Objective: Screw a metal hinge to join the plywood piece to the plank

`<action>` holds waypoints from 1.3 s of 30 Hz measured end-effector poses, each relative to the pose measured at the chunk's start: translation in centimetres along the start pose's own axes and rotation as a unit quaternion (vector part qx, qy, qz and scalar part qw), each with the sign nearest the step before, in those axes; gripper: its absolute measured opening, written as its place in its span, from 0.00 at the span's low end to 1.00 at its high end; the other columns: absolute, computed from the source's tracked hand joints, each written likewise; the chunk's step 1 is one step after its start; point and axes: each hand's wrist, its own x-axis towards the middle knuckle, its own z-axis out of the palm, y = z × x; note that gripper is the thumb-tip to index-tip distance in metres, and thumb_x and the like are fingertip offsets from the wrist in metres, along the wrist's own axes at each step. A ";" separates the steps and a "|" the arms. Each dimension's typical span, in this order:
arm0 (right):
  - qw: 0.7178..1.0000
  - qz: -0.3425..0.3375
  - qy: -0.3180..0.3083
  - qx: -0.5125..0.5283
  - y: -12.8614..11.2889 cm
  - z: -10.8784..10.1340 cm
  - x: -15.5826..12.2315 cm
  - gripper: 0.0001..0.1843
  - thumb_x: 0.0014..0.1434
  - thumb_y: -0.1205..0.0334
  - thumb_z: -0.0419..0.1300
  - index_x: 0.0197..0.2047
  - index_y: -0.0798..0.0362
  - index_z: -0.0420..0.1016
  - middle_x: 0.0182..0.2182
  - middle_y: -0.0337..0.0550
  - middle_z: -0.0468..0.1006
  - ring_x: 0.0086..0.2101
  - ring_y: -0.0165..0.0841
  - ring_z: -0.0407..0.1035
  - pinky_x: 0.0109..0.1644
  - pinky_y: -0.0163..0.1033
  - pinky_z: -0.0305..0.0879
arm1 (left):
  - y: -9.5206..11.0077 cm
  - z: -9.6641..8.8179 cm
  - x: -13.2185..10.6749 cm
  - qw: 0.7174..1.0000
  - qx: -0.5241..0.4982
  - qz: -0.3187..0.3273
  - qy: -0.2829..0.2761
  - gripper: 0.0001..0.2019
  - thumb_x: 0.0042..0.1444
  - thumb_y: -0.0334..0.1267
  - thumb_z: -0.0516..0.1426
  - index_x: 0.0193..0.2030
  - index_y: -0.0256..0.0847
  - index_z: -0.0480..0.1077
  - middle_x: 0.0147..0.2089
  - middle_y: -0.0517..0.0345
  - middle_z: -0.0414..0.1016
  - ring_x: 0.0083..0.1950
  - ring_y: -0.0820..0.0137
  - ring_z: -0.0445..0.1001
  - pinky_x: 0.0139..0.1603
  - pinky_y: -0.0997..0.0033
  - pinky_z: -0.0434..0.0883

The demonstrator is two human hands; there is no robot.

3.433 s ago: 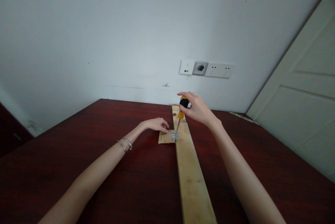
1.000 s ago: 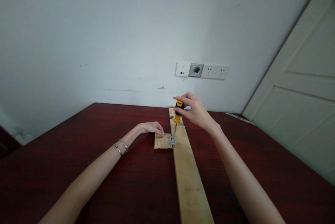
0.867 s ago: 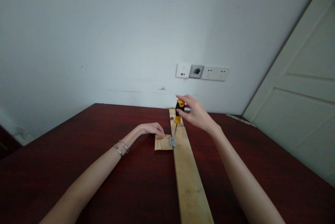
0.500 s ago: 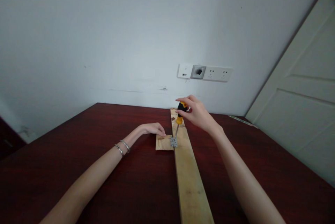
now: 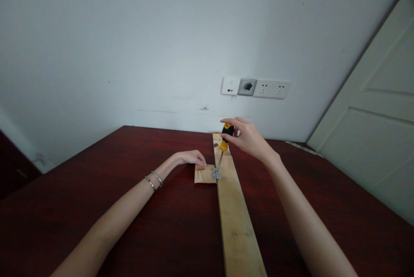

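Observation:
A yellow-and-black screwdriver (image 5: 227,132) is gripped by its handle in my right hand (image 5: 247,136). Its shaft points down, slightly tilted, with the tip at the right leaf of a small metal hinge (image 5: 216,174). The hinge spans the seam between a long wooden plank (image 5: 237,221) and a small wooden block (image 5: 203,176) lying against the plank's left side. My left hand (image 5: 193,157) is closed at the far edge of the block, its fingers bent down onto it; part of the grip is hidden. Whether a screw sits under the tip is too small to tell.
Plank and block lie on a dark red-brown tabletop (image 5: 155,234). Behind it rises a white wall with a row of sockets (image 5: 271,89). A white panelled door (image 5: 381,108) stands at the right, and a thin pale strip (image 5: 304,149) lies near the table's back right edge.
The whole view has shifted slightly. Both hands keep their holds; the screwdriver's tip stays at the hinge, and the right fingers look little changed on the handle.

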 end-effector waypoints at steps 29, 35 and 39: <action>1.000 0.001 -0.009 -0.008 -0.6 -0.1 0.1 0.24 0.53 0.68 0.55 0.54 0.53 0.67 0.44 0.50 0.74 0.41 0.39 0.70 0.42 0.42 0.67 | 0.1 -1.0 1.0 0.998 -0.021 -0.033 -0.046 0.09 0.40 0.40 0.66 0.29 0.38 0.79 0.29 0.58 0.78 0.32 0.72 0.71 0.37 0.74 0.64; 0.999 0.016 -0.009 -0.035 -1.1 -0.3 -0.1 0.17 0.58 0.54 0.58 0.49 0.50 0.69 0.40 0.47 0.74 0.37 0.37 0.70 0.40 0.41 0.67 | 0.3 -1.2 1.2 0.997 -0.002 -0.041 -0.068 0.09 0.37 0.40 0.66 0.27 0.38 0.78 0.28 0.60 0.77 0.30 0.73 0.69 0.35 0.75 0.63; 0.998 0.015 -0.010 -0.053 -1.1 -0.5 -0.1 0.16 0.58 0.52 0.59 0.47 0.49 0.70 0.38 0.45 0.74 0.31 0.34 0.70 0.35 0.39 0.65 | 0.4 -1.1 1.0 0.997 0.000 -0.030 -0.073 0.10 0.38 0.41 0.66 0.28 0.38 0.78 0.28 0.60 0.77 0.31 0.72 0.69 0.35 0.75 0.63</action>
